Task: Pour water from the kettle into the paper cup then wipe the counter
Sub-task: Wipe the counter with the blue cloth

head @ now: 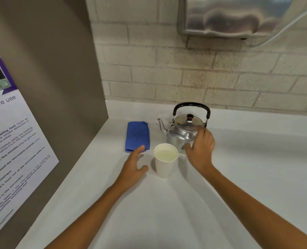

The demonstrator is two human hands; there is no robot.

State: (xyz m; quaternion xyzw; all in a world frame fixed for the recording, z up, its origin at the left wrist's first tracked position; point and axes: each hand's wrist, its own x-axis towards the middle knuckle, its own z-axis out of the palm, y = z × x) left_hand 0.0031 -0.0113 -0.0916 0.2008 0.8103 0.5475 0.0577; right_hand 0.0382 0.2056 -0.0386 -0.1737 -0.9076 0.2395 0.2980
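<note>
Your left fingers (140,148) are spread and loose, tips just at the near edge of the blue cloth (138,136), holding nothing. Your right fingers (202,133) are also splayed, blurred w/ motion, in front of the kettle (182,131) body; can't tell if they touch it, but they grip nothing. The left hand (133,167) hovers low over the worktop (167,212), the right hand (201,150) sits betw. kettle and paper cup (165,159).

The cup stands upright betw. both hands and shows pale liquid near the rim, so the pour looks done. The kettle sits upright behind it, handle up, spout pointing left twd the cloth.

Step in hand, I'd judge: switching to the wipe. Next move calls for closing the left fingers on the folded cloth, then sweeping the worktop while steering clear of the full cup, which could tip easily.
</note>
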